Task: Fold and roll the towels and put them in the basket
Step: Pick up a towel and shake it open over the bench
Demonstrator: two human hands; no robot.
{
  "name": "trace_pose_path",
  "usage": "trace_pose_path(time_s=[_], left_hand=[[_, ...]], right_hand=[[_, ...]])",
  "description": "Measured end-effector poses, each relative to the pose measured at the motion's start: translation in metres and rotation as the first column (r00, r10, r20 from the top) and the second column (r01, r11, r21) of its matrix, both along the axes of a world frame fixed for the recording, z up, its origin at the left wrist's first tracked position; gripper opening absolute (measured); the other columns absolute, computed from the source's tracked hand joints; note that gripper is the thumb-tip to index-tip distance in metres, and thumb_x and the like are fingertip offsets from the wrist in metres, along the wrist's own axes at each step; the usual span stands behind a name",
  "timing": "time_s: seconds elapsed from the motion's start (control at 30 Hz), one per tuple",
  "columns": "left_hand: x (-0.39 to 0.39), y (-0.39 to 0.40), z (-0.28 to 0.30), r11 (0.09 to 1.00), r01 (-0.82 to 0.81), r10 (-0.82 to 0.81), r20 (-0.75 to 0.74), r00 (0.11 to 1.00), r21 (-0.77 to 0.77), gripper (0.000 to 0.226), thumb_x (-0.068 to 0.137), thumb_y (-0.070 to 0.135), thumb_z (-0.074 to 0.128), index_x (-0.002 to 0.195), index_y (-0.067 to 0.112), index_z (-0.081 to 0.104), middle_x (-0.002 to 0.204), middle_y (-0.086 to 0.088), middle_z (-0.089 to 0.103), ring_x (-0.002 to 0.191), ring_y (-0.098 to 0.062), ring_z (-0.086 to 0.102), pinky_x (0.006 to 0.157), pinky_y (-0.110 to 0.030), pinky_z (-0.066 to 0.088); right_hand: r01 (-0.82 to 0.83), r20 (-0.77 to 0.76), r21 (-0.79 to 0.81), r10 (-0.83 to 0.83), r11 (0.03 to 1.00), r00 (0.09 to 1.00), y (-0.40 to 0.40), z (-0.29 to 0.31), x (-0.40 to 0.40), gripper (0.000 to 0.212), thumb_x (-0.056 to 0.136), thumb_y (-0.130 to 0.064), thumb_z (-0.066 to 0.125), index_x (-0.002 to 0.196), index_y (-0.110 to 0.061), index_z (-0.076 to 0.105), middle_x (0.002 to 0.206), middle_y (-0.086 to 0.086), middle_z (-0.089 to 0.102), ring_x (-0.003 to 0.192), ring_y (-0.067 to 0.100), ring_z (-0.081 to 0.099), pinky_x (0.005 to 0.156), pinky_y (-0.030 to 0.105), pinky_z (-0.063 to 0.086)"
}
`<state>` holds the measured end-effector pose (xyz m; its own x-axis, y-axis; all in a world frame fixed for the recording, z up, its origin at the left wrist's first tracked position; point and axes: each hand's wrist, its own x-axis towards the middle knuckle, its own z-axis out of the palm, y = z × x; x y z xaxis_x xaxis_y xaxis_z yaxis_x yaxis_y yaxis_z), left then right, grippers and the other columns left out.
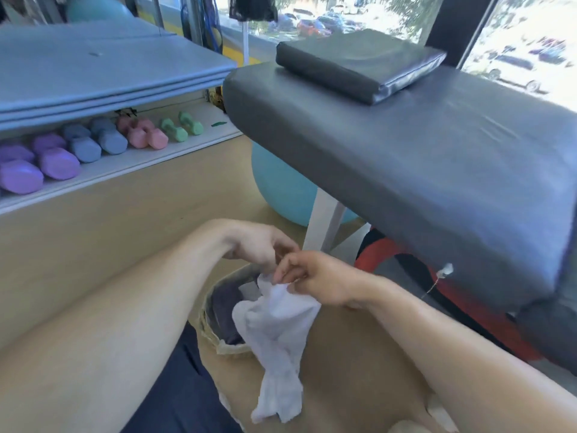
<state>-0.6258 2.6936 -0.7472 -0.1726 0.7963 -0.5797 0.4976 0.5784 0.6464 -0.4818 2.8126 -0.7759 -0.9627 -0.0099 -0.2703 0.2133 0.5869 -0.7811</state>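
A crumpled white towel (278, 335) hangs down in front of me, over a woven basket (218, 339) on the floor. My left hand (259, 245) and my right hand (315, 278) meet at the towel's top edge, and both pinch the cloth there. The towel's lower end dangles free below the basket's rim. Inside the basket lies a dark grey towel (226, 310), and a bit of white cloth shows behind my hands. The far part of the basket is hidden by my hands and the towel.
A dark padded treatment table (421, 157) with a flat cushion (359, 62) stands at right. A shelf with coloured dumbbells (93, 145) and blue mats (103, 67) runs along the left. A teal exercise ball (281, 189) sits under the table.
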Motion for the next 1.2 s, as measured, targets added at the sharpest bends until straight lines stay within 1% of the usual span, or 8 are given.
trace_pose_path(time_s=[0.17,0.37,0.57,0.7,0.87,0.97,1.07,1.2], left_hand=[[0.018,-0.01,0.024,0.984,-0.006,-0.081,0.477,0.875,0.178,0.019,0.084,0.002,0.069,0.102,0.006,0.073,0.104,-0.011,0.072,0.105,-0.029,0.066,0.099,-0.036,0.051],[0.026,-0.01,0.062,0.854,-0.342,0.02,0.631,0.775,0.393,0.075,0.064,0.039,0.092,0.11,-0.008,0.055,0.097,-0.018,0.063,0.079,-0.026,0.064,0.074,-0.032,0.053],[0.042,0.02,0.099,0.648,-0.397,0.278,0.284,0.918,0.649,0.045,0.076,0.042,0.08,0.07,0.016,0.044,0.074,-0.009,0.049,0.068,-0.018,0.046,0.06,-0.032,0.037],[0.059,0.05,0.135,0.71,-0.149,0.233,-0.029,0.972,0.688,0.059,0.06,0.057,0.088,0.102,0.027,0.06,0.101,0.008,0.072,0.094,-0.009,0.069,0.087,-0.033,0.055],[0.1,0.091,0.166,0.717,0.193,0.086,-0.36,0.929,0.67,0.022,0.088,0.043,0.075,0.096,0.022,0.073,0.075,0.012,0.066,0.075,-0.006,0.06,0.07,-0.023,0.044],[0.098,0.096,0.181,0.674,0.168,0.116,-0.328,0.938,0.719,0.034,0.092,0.045,0.069,0.082,0.013,0.066,0.071,0.007,0.06,0.068,-0.01,0.054,0.067,-0.031,0.041],[0.1,0.094,0.199,0.609,0.034,0.214,-0.205,0.955,0.792,0.05,0.087,0.051,0.074,0.057,0.018,0.05,0.057,0.005,0.034,0.053,-0.009,0.032,0.049,-0.022,0.026],[0.104,0.097,0.224,0.5,-0.055,0.298,-0.111,0.948,0.864,0.061,0.093,0.049,0.067,0.056,0.025,0.023,0.048,0.011,0.019,0.042,-0.008,0.017,0.043,-0.02,0.018]], right_hand=[[0.075,-0.275,0.21,-0.015,0.975,0.961,0.013,0.118,0.032,0.031,0.086,0.004,0.055,0.09,-0.022,0.07,0.089,-0.011,0.076,0.083,0.004,0.07,0.078,0.026,0.056],[0.45,-0.568,0.205,-0.269,0.869,0.778,0.059,0.187,0.068,0.033,0.09,0.002,0.056,0.085,-0.029,0.067,0.088,-0.017,0.074,0.084,0.012,0.069,0.071,0.033,0.056],[0.614,-0.621,0.282,-0.347,0.737,0.703,0.09,0.219,0.097,0.019,0.09,-0.017,0.072,0.083,-0.031,0.063,0.089,-0.012,0.07,0.06,0.001,0.054,0.06,0.031,0.048],[0.515,-0.618,0.2,-0.301,0.834,0.727,0.077,0.22,0.105,0.026,0.084,-0.012,0.079,0.081,-0.028,0.059,0.078,-0.012,0.072,0.063,0.013,0.062,0.066,0.038,0.054],[0.56,-0.73,0.055,-0.349,0.827,0.588,0.068,0.214,0.102,0.028,0.082,-0.019,0.082,0.081,-0.035,0.058,0.074,-0.012,0.066,0.059,0.014,0.056,0.057,0.025,0.045],[0.614,-0.734,-0.213,-0.539,0.76,0.413,0.067,0.196,0.105,0.035,0.079,-0.034,0.084,0.099,-0.039,0.056,0.094,-0.009,0.067,0.069,0.012,0.062,0.065,0.026,0.051],[0.591,-0.619,-0.241,-0.591,0.77,0.517,0.061,0.164,0.111,0.042,0.073,-0.052,0.081,0.104,-0.041,0.055,0.095,-0.005,0.069,0.075,0.018,0.067,0.073,0.04,0.059],[0.626,-0.485,-0.21,-0.636,0.751,0.6,0.059,0.136,0.115,0.016,0.094,-0.02,0.066,0.104,-0.03,0.06,0.093,-0.003,0.074,0.082,0.021,0.072,0.076,0.049,0.061]])
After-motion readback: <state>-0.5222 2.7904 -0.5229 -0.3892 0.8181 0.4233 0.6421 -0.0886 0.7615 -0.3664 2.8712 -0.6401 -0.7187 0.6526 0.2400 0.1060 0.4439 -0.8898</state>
